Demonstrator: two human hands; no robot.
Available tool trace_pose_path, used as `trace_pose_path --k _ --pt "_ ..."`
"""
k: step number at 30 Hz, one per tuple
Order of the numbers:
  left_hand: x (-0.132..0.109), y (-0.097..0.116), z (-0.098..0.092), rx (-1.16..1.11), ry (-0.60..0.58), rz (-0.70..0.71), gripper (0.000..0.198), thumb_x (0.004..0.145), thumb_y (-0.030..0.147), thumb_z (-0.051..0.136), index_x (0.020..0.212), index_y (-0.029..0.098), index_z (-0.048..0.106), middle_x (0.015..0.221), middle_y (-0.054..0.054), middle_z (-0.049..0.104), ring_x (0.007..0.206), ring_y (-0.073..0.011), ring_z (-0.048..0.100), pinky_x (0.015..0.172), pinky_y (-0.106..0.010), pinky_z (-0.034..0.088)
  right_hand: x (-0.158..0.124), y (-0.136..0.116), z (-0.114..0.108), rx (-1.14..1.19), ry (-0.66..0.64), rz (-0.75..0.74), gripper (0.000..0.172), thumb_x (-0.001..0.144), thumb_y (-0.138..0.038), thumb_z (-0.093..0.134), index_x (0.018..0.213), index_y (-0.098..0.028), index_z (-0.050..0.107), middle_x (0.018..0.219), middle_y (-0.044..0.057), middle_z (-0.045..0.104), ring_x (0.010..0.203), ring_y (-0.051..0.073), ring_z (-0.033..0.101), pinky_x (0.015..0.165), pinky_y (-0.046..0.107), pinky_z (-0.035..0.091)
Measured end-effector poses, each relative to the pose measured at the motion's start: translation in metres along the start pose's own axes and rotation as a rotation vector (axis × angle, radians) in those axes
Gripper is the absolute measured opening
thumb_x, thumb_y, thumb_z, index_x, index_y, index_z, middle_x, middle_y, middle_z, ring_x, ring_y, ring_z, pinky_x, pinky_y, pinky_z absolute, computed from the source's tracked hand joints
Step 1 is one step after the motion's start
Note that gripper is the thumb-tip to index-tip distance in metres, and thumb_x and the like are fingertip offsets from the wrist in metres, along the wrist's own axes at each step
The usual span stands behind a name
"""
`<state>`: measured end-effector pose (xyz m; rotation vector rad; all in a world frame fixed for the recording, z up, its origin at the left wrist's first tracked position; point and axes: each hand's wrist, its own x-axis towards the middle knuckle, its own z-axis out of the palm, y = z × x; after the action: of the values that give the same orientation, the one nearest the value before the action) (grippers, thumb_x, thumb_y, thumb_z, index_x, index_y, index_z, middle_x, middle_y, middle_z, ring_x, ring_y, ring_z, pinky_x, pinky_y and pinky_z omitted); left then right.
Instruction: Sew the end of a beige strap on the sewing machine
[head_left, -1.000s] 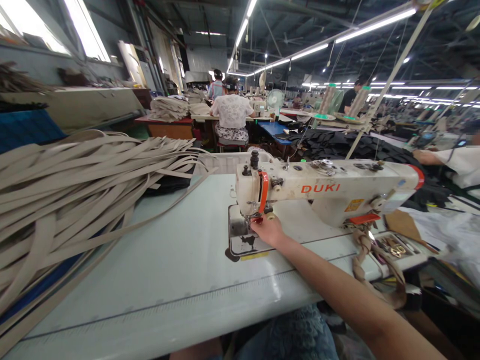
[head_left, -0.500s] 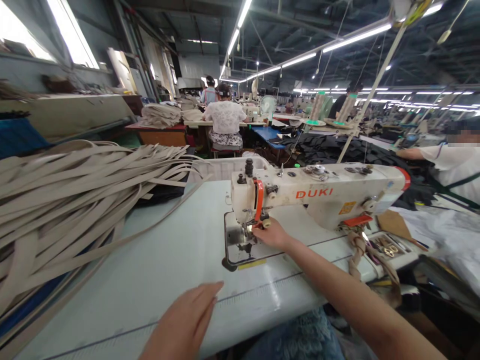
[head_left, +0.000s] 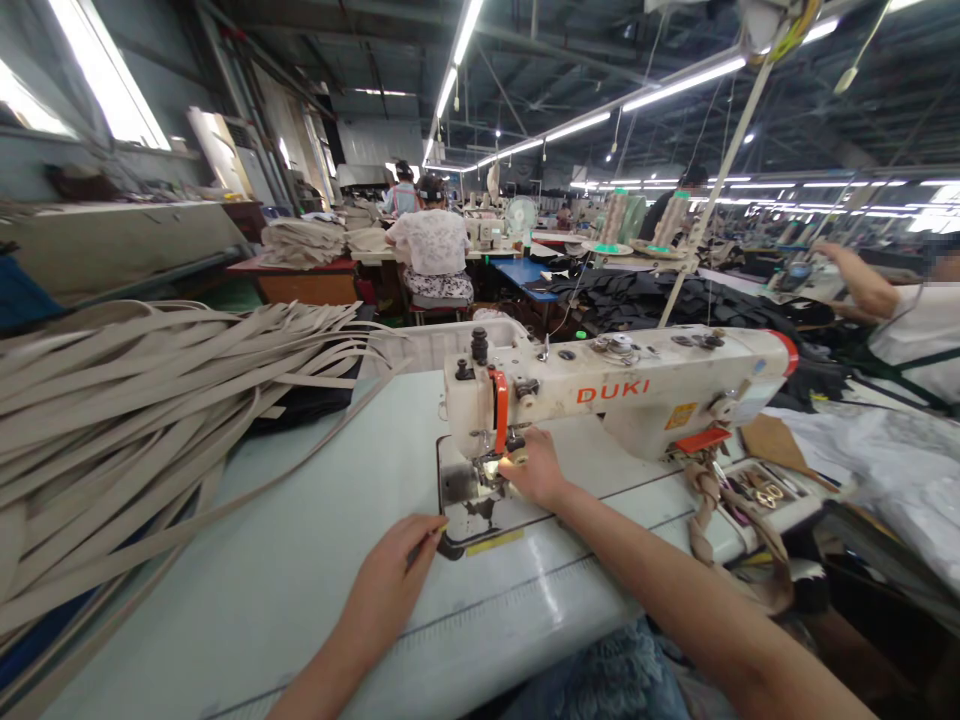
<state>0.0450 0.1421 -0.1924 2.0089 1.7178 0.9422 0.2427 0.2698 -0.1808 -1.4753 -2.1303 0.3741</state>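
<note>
A white DUKI sewing machine stands on the pale table. My right hand reaches under the machine's head at the needle and presser foot, fingers pinched together there; what they grip is hidden. My left hand lies on the table with its fingers stretched out. Its fingertips touch the front left corner of the metal needle plate, and nothing shows in this hand.
A big heap of beige straps covers the table's left side. A beige strap bundle hangs at the machine's right, beside a small parts tray. Dark fabric lies behind. A seated person works ahead, another person at right.
My left hand came into view and slid forward to the needle plate's corner. My right hand stayed at the needle, shifting slightly. The camera tilted down and to the right.
</note>
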Motion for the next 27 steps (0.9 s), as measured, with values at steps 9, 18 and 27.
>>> trace_pose_path --k 9,18,27 --pt "0.001 0.002 -0.001 -0.009 -0.005 -0.014 0.032 0.088 0.039 0.041 0.092 0.022 0.068 0.094 -0.004 0.072 0.088 -0.0211 0.066 0.082 -0.035 0.054 -0.009 0.030 -0.025 0.078 0.139 0.012 0.010 0.066 -0.009 0.058 0.065 -0.018 0.062 0.071 0.003 0.065 0.078 0.019 0.055 0.081 0.032 0.034" --pt "0.003 0.006 0.016 0.107 0.079 0.156 0.032 0.086 0.031 0.046 0.112 0.020 0.061 0.096 -0.006 0.069 0.081 -0.0221 0.066 0.077 -0.037 0.056 -0.049 -0.004 -0.031 0.302 0.024 -0.135 0.018 0.057 -0.003 0.058 0.058 -0.021 0.058 0.063 -0.002 0.061 0.068 0.016 0.057 0.068 0.026 0.042" --pt "0.033 0.035 0.049 0.068 0.077 0.307 0.029 0.092 0.027 0.038 0.084 0.020 0.066 0.086 -0.006 0.070 0.081 -0.0202 0.066 0.075 -0.034 0.056 -0.064 -0.016 -0.019 0.380 -0.006 -0.143 0.016 0.060 -0.005 0.059 0.058 -0.021 0.058 0.062 -0.002 0.061 0.067 0.016 0.057 0.067 0.027 0.044"
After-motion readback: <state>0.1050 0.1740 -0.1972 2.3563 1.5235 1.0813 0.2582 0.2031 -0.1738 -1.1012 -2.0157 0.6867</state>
